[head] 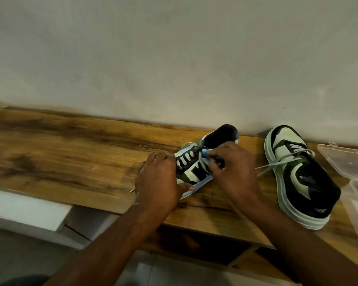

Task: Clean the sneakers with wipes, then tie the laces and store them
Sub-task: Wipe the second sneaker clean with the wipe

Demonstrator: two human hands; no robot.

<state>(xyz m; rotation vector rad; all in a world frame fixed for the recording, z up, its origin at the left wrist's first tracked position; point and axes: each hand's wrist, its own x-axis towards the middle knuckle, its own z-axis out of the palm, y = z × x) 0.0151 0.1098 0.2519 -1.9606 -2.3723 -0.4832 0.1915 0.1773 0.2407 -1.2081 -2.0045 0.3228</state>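
Up close, the right hand (234, 170) curls its fingers round a small pale-blue wipe (205, 152) and presses it against the laces at the tongue of the nearer sneaker (196, 164). The left hand (159, 180) lies over that sneaker's toe end, fingers bent down around it and thumb along its near side, steadying it; a white lace tip (132, 190) pokes out on the wood just left of this hand. Beneath the sneaker's near edge shows a flat light-blue strip (198, 185) (whether sole or something laid under it cannot be told). The sneaker's black heel collar points toward the wall.

To the right, apart from the first, the second sneaker (300, 178) lies on its side with its thick pale sole turned toward the person, and its loose laces (277, 165) trail leftward across the wood. Just beside it, at the right edge of view, sits a clear plastic box (351, 178), open, partly cut off by the frame.

All of this rests on a long wooden shelf (70, 149) with dark streaked grain, set against a plain off-white wall (174, 58). Below the shelf's front edge are a lower wooden tier (242, 263) and, at left, a white ledge (25, 209). Both forearms cross the lower view and hide part of the shelf front.
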